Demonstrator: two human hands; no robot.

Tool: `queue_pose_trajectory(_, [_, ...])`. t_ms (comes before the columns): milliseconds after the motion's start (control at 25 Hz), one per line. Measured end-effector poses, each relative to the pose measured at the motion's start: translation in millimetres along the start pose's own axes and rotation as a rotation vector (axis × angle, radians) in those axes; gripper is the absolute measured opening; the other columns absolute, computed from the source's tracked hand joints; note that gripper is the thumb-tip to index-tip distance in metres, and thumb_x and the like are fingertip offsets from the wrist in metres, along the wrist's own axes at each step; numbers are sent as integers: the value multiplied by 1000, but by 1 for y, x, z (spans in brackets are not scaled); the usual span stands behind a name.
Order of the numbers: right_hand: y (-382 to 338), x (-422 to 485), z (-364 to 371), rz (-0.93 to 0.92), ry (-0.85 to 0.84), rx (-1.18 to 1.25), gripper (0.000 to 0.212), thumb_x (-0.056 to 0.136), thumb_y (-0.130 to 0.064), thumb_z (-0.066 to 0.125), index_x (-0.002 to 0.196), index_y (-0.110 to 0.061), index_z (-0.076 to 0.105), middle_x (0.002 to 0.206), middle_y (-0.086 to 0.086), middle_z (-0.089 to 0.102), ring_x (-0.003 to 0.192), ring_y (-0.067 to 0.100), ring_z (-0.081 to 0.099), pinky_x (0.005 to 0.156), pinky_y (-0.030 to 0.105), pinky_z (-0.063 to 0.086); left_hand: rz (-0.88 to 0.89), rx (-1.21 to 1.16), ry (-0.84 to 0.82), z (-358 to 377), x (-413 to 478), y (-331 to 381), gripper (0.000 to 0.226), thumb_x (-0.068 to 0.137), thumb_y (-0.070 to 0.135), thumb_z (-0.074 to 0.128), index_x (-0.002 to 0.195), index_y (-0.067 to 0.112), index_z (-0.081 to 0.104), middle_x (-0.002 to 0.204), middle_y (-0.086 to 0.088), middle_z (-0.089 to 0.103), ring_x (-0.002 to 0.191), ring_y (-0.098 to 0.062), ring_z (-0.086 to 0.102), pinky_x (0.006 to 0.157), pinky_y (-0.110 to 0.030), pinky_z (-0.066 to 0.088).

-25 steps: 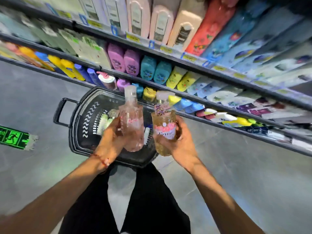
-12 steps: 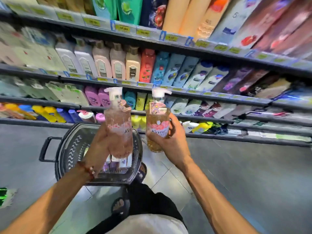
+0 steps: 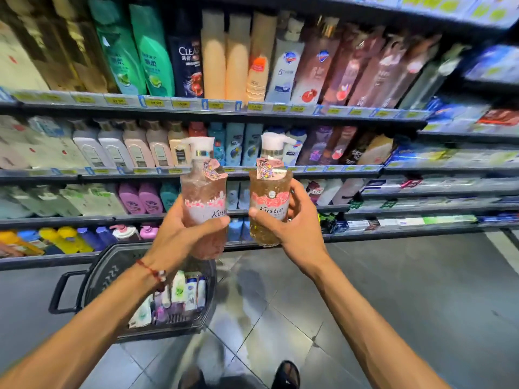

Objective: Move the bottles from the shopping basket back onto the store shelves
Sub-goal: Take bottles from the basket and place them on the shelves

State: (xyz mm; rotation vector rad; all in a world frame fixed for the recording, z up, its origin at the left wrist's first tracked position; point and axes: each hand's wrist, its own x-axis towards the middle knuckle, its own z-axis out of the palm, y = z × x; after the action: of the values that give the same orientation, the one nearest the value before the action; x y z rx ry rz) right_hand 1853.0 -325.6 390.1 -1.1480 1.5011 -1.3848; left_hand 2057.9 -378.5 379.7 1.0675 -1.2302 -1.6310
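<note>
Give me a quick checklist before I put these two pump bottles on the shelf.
1. Left hand grip round the pink pump bottle: ok.
2. Right hand grip round the amber pump bottle: ok.
3. Both bottles upright, pumps on top: ok.
4. Bottles apart from each other: ok.
5. Free slot for them on the shelves: cannot tell.
6. Shopping basket emptied: not ok, smaller bottles lie inside.

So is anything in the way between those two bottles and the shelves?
Nothing visible stands between them. The left hand holds the pink bottle and the right hand holds the amber bottle, both upright before the shelves, which look packed with other bottles; no free gap shows.
</note>
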Motion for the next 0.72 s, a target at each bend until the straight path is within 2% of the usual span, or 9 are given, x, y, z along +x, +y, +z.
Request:
queue_pose_trajectory(40, [-6, -1, -17, -27, 2, -4, 69, 78, -9, 90, 138, -16, 55, 123, -1, 74, 109, 13, 73, 89, 23, 58, 26, 10, 5, 15, -1, 6, 73, 51, 18, 96, 113, 27, 59, 102, 10, 75, 91, 1, 71, 75, -18, 58])
queue_pose_trajectory(120, [-17, -2, -52, -74, 10, -11, 70, 77, -12, 92, 136, -18, 56, 122, -3, 74, 109, 14, 73, 90, 24, 58, 71, 17, 18, 47, -1, 20, 74, 51, 28, 94, 116, 28, 59, 108, 8, 76, 102, -7, 71, 83, -26, 58])
queue_pose_trajectory(200, [-30, -1, -89, -124, 6, -19, 72, 75, -16, 93, 137, -18, 55, 123, -2, 74, 110, 14, 73, 92, 26, 58, 121, 1, 63, 82, -1, 33, 77, 45, 39, 88, 116, 27, 61, 108, 7, 76, 104, -13, 71, 87, -31, 57])
queue_pose_trajectory(320, [-50, 3, -154, -184, -15, -4, 70, 75, -13, 93, 134, -18, 56, 121, -2, 74, 106, 10, 73, 88, 22, 58, 176, -41, 102, 147, -7, 47, 75, 40, 40, 84, 110, 24, 61, 96, 7, 76, 90, -13, 72, 72, -31, 56])
queue_pose_trajectory(480, [-76, 12, -224, -268, -26, 10, 70, 75, -14, 93, 135, -16, 57, 122, -2, 74, 107, 9, 73, 86, 21, 59, 310, 26, 79, 217, -12, 69, 78, 43, 39, 88, 113, 21, 59, 89, 6, 72, 79, -12, 68, 59, -23, 54])
queue_pose_trajectory(640, [-100, 25, -268, -315, -28, 1, 79, 72, -28, 96, 139, -19, 55, 126, -1, 72, 113, 12, 72, 95, 33, 61, 432, 98, 52, 271, -7, 103, 82, 47, 44, 92, 117, 22, 57, 84, 9, 72, 74, -12, 69, 59, -22, 54])
queue_pose_trajectory(680, [-106, 29, -276, -326, -29, 0, 82, 70, -33, 97, 139, -21, 54, 127, -1, 72, 114, 13, 71, 97, 37, 61, 463, 111, 45, 281, -5, 109, 86, 50, 45, 92, 124, 21, 55, 89, 8, 74, 77, -14, 70, 61, -26, 57])
queue_pose_trajectory(720, [-113, 32, -283, -341, -34, 0, 83, 69, -36, 96, 139, -23, 54, 128, -1, 71, 115, 14, 70, 97, 39, 61, 490, 121, 59, 289, -3, 116, 92, 53, 45, 92, 133, 20, 52, 101, 6, 75, 86, -17, 72, 69, -33, 62])
